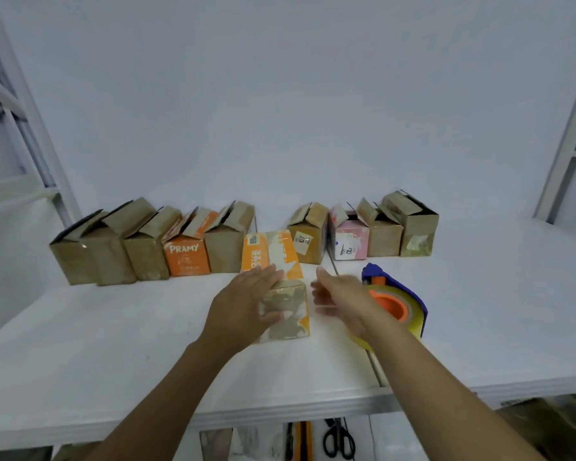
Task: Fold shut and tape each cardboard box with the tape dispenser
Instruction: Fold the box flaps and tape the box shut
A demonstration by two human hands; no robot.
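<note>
Single view: head-worn wide-angle camera, looking forward and down from wearer's side of bench (113,344). Faces white wall (280,94) roughly square-on; wall fills upper half. Bench fills lower half, near edge crossing just above frame bottom. Forearms (160,394) enter from bottom corners; left hand (243,304) and right hand (340,294) sit near frame centre, close to lens. Boxes (147,247) in row along bench's far side, mid-frame, farther off. Metal uprights (559,154) at both side edges appear slanted, tops leaning outward.
</note>
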